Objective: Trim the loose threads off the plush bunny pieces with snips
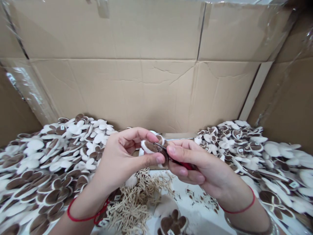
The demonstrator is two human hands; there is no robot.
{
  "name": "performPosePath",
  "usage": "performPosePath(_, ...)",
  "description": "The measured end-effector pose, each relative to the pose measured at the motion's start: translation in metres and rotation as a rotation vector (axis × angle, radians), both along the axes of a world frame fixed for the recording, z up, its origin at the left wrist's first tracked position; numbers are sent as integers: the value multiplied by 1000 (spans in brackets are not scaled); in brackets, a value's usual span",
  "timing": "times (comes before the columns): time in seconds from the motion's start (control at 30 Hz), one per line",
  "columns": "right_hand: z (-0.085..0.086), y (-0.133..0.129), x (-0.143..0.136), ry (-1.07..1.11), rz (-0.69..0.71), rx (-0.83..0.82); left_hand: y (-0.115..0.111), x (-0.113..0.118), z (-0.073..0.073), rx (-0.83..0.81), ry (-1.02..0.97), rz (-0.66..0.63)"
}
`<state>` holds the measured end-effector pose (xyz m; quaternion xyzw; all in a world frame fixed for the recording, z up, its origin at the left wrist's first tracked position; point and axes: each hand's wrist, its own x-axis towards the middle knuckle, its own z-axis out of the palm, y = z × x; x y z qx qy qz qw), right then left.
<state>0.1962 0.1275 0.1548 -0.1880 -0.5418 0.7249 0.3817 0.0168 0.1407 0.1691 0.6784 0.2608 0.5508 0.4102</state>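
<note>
A brown and white plush flower-shaped piece (149, 147) is pinched by my left hand (121, 158), thumb in front and fingers behind. My right hand (195, 160) meets it from the other side, its thumb and fingertips at the piece's edge. In the right palm lies a slim dark tool with a red part (187, 165); its tip is against the piece, and its exact kind is mostly hidden by the fingers. Below the hands, a heap of cream cord pieces (133, 202) lies on the white table (188, 213). Near the bottom edge sits another brown plush flower (174, 222) with a small white tag.
Large piles of brown and white plush flowers stand on the left (56, 163) and on the right (244, 143); several on the right carry cream cord bows. Small dark-ended bits (202, 198) are scattered on the table. Tall cardboard walls (137, 94) enclose the back and sides.
</note>
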Motion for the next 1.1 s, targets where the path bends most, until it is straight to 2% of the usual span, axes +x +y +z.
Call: performPosePath(1.1, 0, -4, -4, 48, 1, -12, 1, -1, -3, 15, -24, -30)
